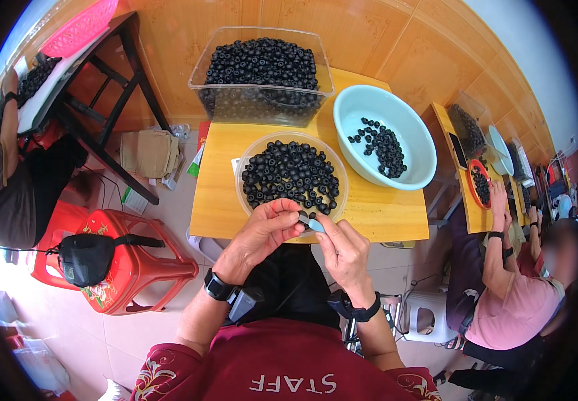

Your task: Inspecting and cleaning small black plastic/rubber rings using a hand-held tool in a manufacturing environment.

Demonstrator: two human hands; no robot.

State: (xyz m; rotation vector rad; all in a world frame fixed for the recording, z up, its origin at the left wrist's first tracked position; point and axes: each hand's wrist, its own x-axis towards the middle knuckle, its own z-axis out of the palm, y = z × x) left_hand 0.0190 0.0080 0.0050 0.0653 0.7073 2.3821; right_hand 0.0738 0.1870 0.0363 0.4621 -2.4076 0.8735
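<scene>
My left hand (267,234) pinches a small round black part (303,216) between thumb and fingertips. My right hand (346,252) grips a small light-blue-handled knife (315,225), its short blade pointing left against the black part. The two hands meet over the near rim of a round clear tray (343,175). Many black parts (289,164) like it, several showing a hole in the middle, lie loose in the tray. The fingers partly cover the held part and the knife's handle.
A clear rectangular bin (255,107) heaped with black parts stands at the table's back. To the right, a pale blue basin (417,164) holds fewer. A red plastic stool (143,257) with a black bag stands left. People work at tables on both sides.
</scene>
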